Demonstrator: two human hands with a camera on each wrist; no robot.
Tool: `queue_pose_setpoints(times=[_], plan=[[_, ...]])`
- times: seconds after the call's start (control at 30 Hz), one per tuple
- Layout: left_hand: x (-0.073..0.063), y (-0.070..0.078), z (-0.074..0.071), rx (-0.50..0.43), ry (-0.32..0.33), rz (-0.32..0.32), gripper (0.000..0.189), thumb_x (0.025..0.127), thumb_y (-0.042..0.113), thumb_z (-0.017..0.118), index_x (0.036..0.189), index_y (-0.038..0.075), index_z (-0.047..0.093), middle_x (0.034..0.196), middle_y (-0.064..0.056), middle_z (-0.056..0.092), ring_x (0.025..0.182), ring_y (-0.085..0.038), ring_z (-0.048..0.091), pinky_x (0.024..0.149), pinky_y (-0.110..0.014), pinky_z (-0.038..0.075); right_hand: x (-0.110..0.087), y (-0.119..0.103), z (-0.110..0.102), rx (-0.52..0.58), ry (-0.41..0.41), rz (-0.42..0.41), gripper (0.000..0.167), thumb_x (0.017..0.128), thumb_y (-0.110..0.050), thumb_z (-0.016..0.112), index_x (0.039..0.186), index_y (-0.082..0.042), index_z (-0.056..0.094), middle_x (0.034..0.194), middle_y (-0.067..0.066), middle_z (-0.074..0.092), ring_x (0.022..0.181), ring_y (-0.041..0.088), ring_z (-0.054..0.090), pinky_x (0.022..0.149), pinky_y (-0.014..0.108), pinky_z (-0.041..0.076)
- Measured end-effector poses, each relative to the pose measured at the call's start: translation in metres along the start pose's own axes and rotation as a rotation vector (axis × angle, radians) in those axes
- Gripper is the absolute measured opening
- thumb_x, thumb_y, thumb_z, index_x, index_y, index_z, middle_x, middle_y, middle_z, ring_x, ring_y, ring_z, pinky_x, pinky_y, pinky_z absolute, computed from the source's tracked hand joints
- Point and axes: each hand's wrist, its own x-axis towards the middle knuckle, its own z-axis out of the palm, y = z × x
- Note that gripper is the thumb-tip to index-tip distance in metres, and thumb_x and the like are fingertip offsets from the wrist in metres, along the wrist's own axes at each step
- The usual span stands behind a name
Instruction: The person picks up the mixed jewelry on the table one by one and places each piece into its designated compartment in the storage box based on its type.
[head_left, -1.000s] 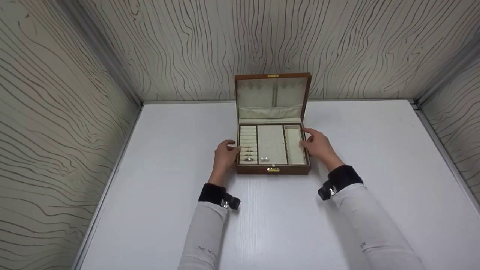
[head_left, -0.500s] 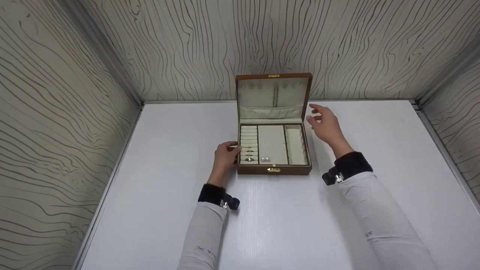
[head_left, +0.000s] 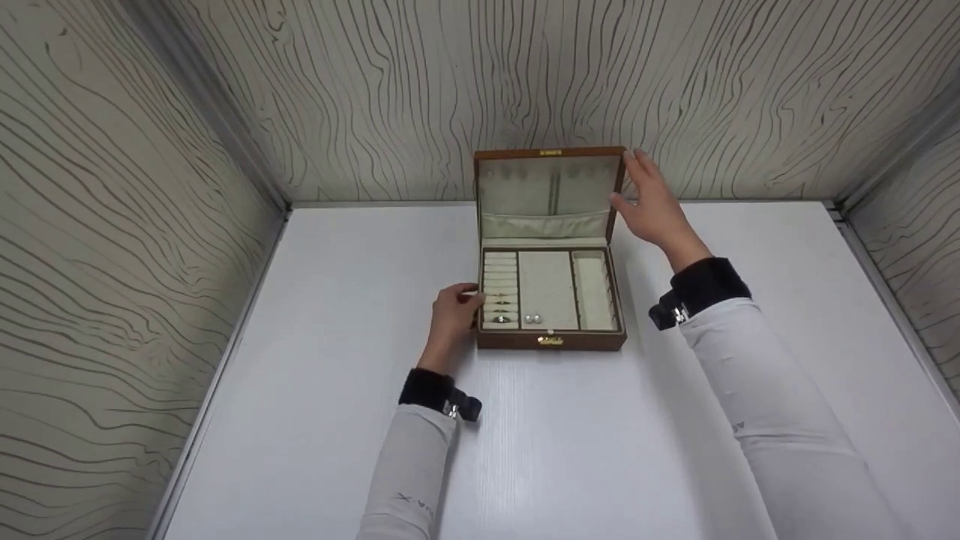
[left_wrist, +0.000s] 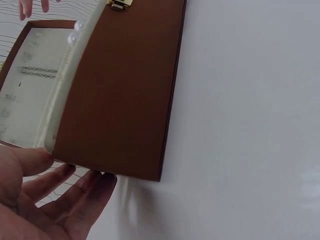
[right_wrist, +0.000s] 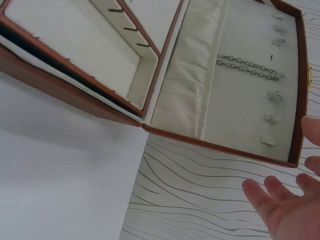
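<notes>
A brown jewelry box (head_left: 517,342) stands on the white table with its lid (head_left: 546,180) raised and the cream lining showing. Rings (head_left: 501,319) sit in the ring rolls on the left. Two pearl-like earrings (head_left: 532,319) are at the front of the middle panel. My left hand (head_left: 452,319) rests against the box's left side, thumb at the rim and fingertips (left_wrist: 107,182) touching the outer wall. My right hand (head_left: 656,206) is at the lid's right edge, its fingers extended near the top corner. Contact there is hard to tell.
In the right wrist view, a chain necklace (right_wrist: 247,67) hangs inside the lid, above a fabric pocket (right_wrist: 187,75). The right compartment (head_left: 592,292) is a long tray. A patterned wall (head_left: 375,97) rises behind the table (head_left: 360,262).
My right hand has left the box's right side and moved up and back to the lid's upper right edge. My left hand stays at the left side. The lid looks unmoved.
</notes>
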Motion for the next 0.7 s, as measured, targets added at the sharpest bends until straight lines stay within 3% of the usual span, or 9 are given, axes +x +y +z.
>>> queue_pose_setpoints(times=[0.17,0.37,0.5,0.7], plan=[[0.001,0.000,0.002,-0.003,0.006,-0.018,0.034,0.097,0.018,0.062,0.128,0.001,0.062,0.100,-0.011,0.065,0.078,-0.019,0.066,0.066,-0.030,0.055,0.006,-0.003,-0.003,-0.053,-0.006,-0.004,0.064,0.100,-0.010,0.053,0.154,0.004,0.020,0.160,0.021,0.014,0.147,0.035,0.011,0.116,0.048,0.014],[0.001,-0.002,0.002,0.052,0.029,0.014,0.033,0.097,0.019,0.062,0.126,0.002,0.064,0.101,-0.011,0.066,0.082,-0.018,0.064,0.068,-0.030,0.053,0.006,-0.002,0.002,-0.069,0.050,-0.023,0.063,0.098,-0.005,0.054,0.154,0.000,0.025,0.157,0.021,0.021,0.143,0.038,0.022,0.113,0.051,0.024],[0.000,-0.001,0.002,0.088,0.040,0.040,0.032,0.097,0.020,0.063,0.124,0.003,0.065,0.101,-0.011,0.067,0.084,-0.019,0.063,0.069,-0.031,0.052,0.003,-0.002,0.005,-0.063,0.084,-0.031,0.061,0.099,-0.009,0.054,0.152,0.002,0.027,0.156,0.020,0.020,0.140,0.039,0.028,0.108,0.053,0.030],[0.001,0.001,0.003,0.109,0.048,0.028,0.032,0.097,0.020,0.062,0.124,0.003,0.065,0.100,-0.010,0.067,0.085,-0.019,0.062,0.070,-0.032,0.051,0.000,-0.005,0.008,0.015,0.152,-0.010,0.051,0.104,-0.020,0.049,0.147,0.003,0.037,0.149,0.019,0.025,0.132,0.038,0.039,0.103,0.049,0.039]])
